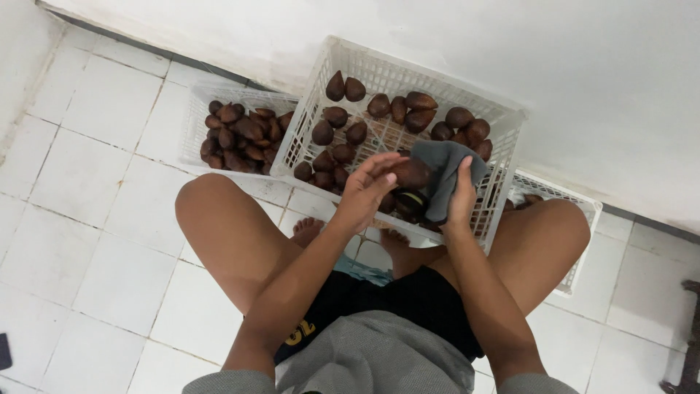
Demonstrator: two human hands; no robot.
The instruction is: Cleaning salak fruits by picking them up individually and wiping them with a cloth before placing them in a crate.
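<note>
Pinching a dark brown scaly fruit (410, 174), the left hand (367, 191) looks loose; right hand (461, 195) clutches a grey cloth (445, 171), so hard rubbing could drop it into the white plastic crate (332, 69).

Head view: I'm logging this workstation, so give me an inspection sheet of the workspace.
Surface: white tiled floor, person seated on it.
Job's things: brown fruit in left hand; grey cloth in right hand; middle crate partly filled with the same fruit.
Clutter: left crate with fruit; right crate, mostly hidden.
Grippers: both hands' fingers closed, one on fruit, one on cloth.
Cables: nothing seen.
Surroundings: white wall; dark objects at both frame edges, unclear.
</note>
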